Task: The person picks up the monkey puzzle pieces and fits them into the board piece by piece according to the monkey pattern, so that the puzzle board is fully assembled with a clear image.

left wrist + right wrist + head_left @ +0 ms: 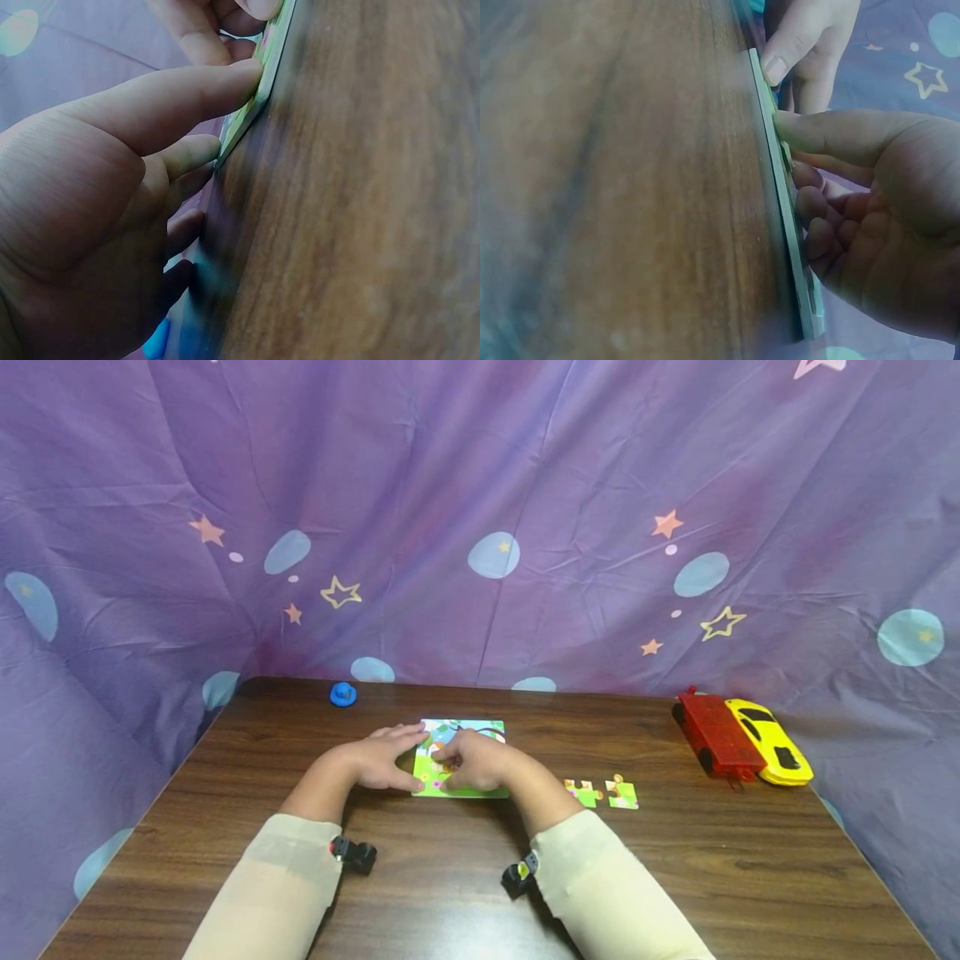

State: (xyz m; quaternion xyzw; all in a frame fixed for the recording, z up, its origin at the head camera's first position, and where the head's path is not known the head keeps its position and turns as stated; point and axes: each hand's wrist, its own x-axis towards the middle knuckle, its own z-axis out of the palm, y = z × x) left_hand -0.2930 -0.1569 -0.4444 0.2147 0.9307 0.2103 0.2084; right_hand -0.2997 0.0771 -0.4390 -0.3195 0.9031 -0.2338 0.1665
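Note:
A flat jigsaw puzzle board (480,792) with a green and light-blue picture lies on the table. My left hand (386,760) rests at its left side, thumb on the near left corner and forefinger by the far left corner, fingers fairly straight. Over the board's left half is my right hand (480,762). Its thumb and forefinger pinch a puzzle piece (786,154) low against the board, the other fingers curled in; the hand covers much of the picture. Two loose puzzle pieces, a left one (583,793) and a right one (622,792), lie beyond the right wrist.
At the table's right stand a red toy trailer (720,735) and a yellow toy car (772,743), side by side. A small blue toy (342,694) sits near the back left edge. Behind the brown wooden table (420,893) hangs a purple star-patterned cloth (420,527).

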